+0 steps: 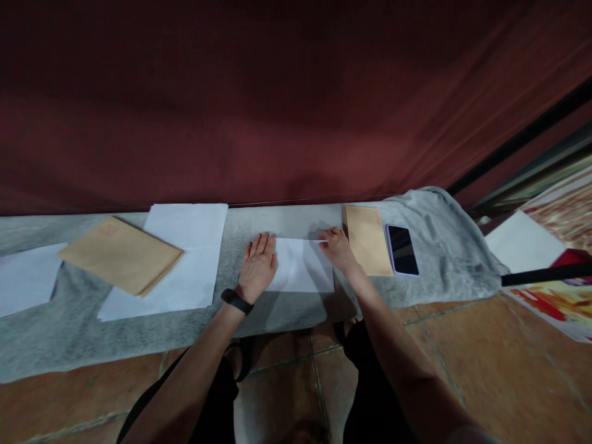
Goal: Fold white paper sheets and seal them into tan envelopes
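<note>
Prob. creasing white paper [300, 271] at ctr of frame: pressing down left edge w/ L hand [259, 266], fingers slightly apart; at upper-R corner w/ R hand [339, 250], fingers curled, can't tell if pinching. Next: steady sheet, press evenly along top edge.

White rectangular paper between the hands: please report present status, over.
Left hand at left end, right hand at far right corner. White rectangular paper flat on grey fabric. Brown paper envelopes to its right, not overlapping.
</note>
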Motion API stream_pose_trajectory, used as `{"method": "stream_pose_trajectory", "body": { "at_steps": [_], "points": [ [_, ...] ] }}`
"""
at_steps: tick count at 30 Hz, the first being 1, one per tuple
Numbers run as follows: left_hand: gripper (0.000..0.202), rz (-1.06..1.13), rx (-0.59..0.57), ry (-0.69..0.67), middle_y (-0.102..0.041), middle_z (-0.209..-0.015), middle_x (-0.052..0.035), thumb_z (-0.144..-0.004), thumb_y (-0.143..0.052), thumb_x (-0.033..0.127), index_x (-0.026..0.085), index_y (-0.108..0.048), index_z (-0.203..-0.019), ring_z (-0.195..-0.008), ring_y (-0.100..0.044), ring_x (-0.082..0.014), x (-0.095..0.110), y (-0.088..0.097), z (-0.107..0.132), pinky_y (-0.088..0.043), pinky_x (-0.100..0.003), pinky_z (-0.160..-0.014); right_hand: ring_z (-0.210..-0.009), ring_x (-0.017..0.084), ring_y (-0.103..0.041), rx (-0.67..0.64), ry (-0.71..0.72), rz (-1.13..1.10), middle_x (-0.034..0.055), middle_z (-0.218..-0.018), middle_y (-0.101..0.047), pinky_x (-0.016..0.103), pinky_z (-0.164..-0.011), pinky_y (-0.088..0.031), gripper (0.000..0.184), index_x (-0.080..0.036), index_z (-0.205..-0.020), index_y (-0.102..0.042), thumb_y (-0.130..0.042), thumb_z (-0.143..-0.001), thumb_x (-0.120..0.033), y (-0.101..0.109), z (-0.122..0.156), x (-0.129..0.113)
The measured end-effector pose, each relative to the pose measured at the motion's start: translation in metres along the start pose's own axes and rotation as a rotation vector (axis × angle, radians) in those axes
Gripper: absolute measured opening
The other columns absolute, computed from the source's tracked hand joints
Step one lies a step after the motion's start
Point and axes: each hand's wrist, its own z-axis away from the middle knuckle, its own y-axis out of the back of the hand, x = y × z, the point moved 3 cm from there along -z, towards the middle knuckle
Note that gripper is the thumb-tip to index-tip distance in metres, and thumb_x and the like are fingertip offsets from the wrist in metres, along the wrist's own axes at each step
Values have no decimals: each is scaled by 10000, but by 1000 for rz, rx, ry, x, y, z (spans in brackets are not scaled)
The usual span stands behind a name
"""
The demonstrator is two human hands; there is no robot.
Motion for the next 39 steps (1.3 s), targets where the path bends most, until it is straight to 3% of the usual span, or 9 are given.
{"method": "stream_pose_trajectory", "body": {
  "at_steps": [5, 9, 12, 17, 21, 29, 31, 34, 39],
  "points": [
    [591, 58, 54, -67, -454, -1604, -146, -980, -399, 233, 128, -401, -1561, -1541, -317, -312, 3, 14, -9, -227, -573, -1256, -886, 180, -690, 20, 94, -338, 32, -964, -747, 280, -838, -523, 211, -207, -963, -726, -541, -902, -126, 16, -4, -5],
    [431, 92, 174, -104, -691, -1311, -155, -950, -477, 192, 150, -602, -1360, -1315, -578, -319, 5, 41, -13, -297, -581, -1206, -779, 168, -657, 119, 216, -620, -4, -842, -715, 265, -737, -504, 134, -199, -959, -688, -567, -931, -248, 40, 1, -18],
    [223, 100, 335, -177, -749, -1016, -99, -981, -481, 206, 180, -698, -1024, -1031, -690, -271, 6, 70, -12, -384, -529, -1136, -869, 175, -664, 249, 314, -746, 10, -908, -717, 277, -807, -510, 156, -208, -956, -674, -583, -967, -333, 67, 11, -30],
    [172, 118, 624, -305, -748, -1032, -50, -1001, -493, 181, 215, -661, -983, -1107, -681, -224, 5, 103, 5, -370, -494, -1144, -969, 198, -686, 323, 422, -725, 24, -985, -743, 323, -904, -514, 146, -234, -966, -693, -631, -979, -366, 101, 30, -37],
    [199, 40, 499, -428, -751, -1127, -73, -993, -484, 122, 198, -667, -989, -1187, -661, -223, 8, 89, 22, -337, -502, -1185, -994, 199, -692, 162, 493, -626, 32, -994, -747, 334, -926, -514, 105, -228, -945, -706, -623, -971, -287, 92, 37, -30],
    [304, -9, 9, -523, -674, -1353, -95, -900, -498, 53, 194, -694, -1084, -1243, -628, -239, 27, 37, 50, -379, -470, -1193, -996, 176, -719, -446, 355, -401, 19, -1115, -768, 292, -893, -548, 343, -233, -1111, -728, -582, -855, -57, 49, 51, -7],
    [386, 22, -74, -480, -646, -1404, -86, -851, -507, 28, 195, -672, -1157, -1303, -591, -239, 28, 31, 52, -400, -452, -1181, -991, 183, -725, -408, 340, -383, 40, -1113, -769, 308, -899, -558, 303, -217, -1124, -730, -561, -905, -93, 41, 50, -8],
    [495, 64, -161, -420, -598, -1472, -84, -783, -532, 14, 195, -636, -1232, -1385, -530, -242, 25, 29, 52, -380, -452, -1202, -1048, 200, -716, -178, 286, -324, 81, -1154, -754, 362, -987, -543, 292, -193, -1155, -724, -512, -966, -123, 21, 44, -15],
    [508, -12, -153, -373, -582, -1475, -132, -811, -530, 19, 170, -604, -1290, -1358, -558, -282, 19, 31, 46, -436, -463, -1148, -1299, 219, -592, 71, 338, -344, 111, -1334, -672, 404, -1161, -458, 338, -191, -1263, -687, -547, -962, -128, -23, 43, -40]
  ]
}}
